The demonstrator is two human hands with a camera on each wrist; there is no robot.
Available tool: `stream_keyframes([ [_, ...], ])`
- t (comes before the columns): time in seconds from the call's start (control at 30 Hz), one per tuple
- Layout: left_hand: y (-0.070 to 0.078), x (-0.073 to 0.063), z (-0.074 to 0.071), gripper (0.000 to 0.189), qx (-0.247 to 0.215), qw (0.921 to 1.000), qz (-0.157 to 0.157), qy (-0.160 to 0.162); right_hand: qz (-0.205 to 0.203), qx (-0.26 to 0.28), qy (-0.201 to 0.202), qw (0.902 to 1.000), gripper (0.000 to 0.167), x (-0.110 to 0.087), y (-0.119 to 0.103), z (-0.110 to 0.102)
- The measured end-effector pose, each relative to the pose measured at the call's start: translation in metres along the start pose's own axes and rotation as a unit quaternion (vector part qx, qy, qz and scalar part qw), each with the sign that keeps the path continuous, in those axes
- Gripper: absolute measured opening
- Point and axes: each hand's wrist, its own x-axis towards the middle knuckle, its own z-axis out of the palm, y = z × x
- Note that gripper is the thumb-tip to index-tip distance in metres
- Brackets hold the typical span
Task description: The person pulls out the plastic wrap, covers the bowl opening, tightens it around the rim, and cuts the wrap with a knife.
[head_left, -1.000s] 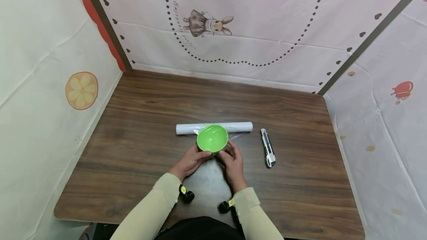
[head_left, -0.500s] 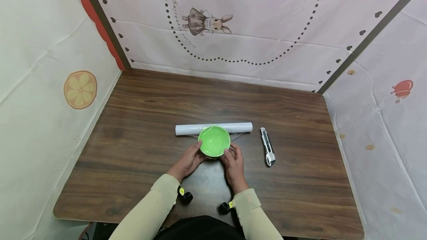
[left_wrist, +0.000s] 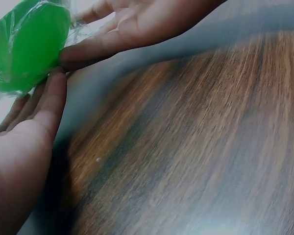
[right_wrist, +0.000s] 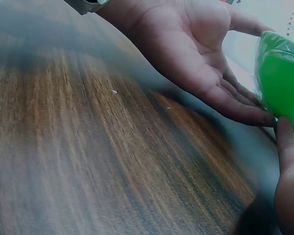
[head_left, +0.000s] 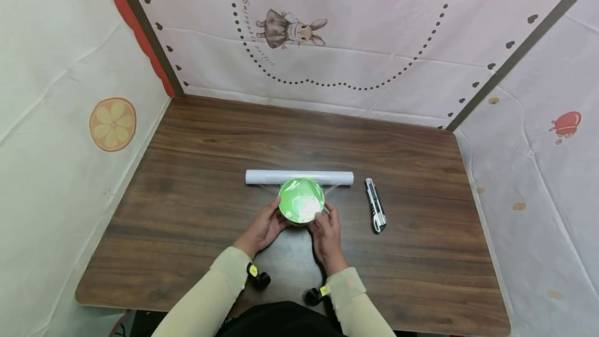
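Note:
A small green bowl [head_left: 301, 201] with clear plastic film over its mouth is held between both hands, tilted toward the head camera. My left hand [head_left: 263, 227] grips its left side, thumb at the rim and fingers beneath. On the other side my right hand [head_left: 327, 233] holds it, thumb at the rim and fingers around the wall. Wrinkled film clings to the bowl's side [left_wrist: 29, 46] in the left wrist view. A white roll of cling film [head_left: 299, 177] lies just behind the bowl, with sheer film spreading between the two. In the right wrist view, fingertips of both hands meet under the bowl [right_wrist: 282, 81].
A box cutter [head_left: 376, 206] lies on the wooden table [head_left: 210, 139] to the right of the hands. Printed cloth walls [head_left: 374, 25] enclose the back and both sides. The table's front edge [head_left: 126, 308] runs close to the person's body.
The bowl has come slightly nearer the body and tipped, so its film-covered mouth now shines. My left thumb has shifted up to the left rim. Roll and box cutter stay put.

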Motion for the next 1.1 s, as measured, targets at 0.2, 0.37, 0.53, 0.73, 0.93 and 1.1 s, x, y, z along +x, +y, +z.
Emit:
stream_keyframes([
  [0.2, 0.004, -0.002, -0.004, 0.066, 0.042, 0.999, 0.009, 0.005, -0.005, 0.02, -0.013, 0.9997, 0.042, -0.001, 0.002, 0.001],
  [0.37, 0.007, -0.003, -0.004, 0.065, 0.035, 0.9992, 0.014, 0.009, 0.0, 0.024, -0.012, 0.9996, 0.036, 0.001, 0.005, -0.001],
  [0.53, 0.007, -0.004, -0.003, 0.056, 0.018, 0.9995, 0.016, 0.022, 0.017, 0.0, 0.002, 0.9999, 0.035, 0.002, 0.006, -0.003],
  [0.73, 0.006, -0.005, -0.003, 0.051, 0.013, 0.9991, 0.017, 0.035, 0.032, -0.018, 0.008, 0.9993, 0.024, 0.002, -0.001, -0.001],
  [0.93, 0.007, -0.005, -0.005, 0.048, 0.02, 0.9989, 0.021, 0.038, 0.012, -0.09, 0.023, 0.9956, 0.021, 0.0, -0.017, 0.002],
  [1.1, 0.007, -0.004, -0.005, 0.04, 0.021, 0.9986, 0.025, 0.042, 0.024, -0.108, 0.03, 0.9934, 0.023, 0.005, -0.016, -0.004],
])
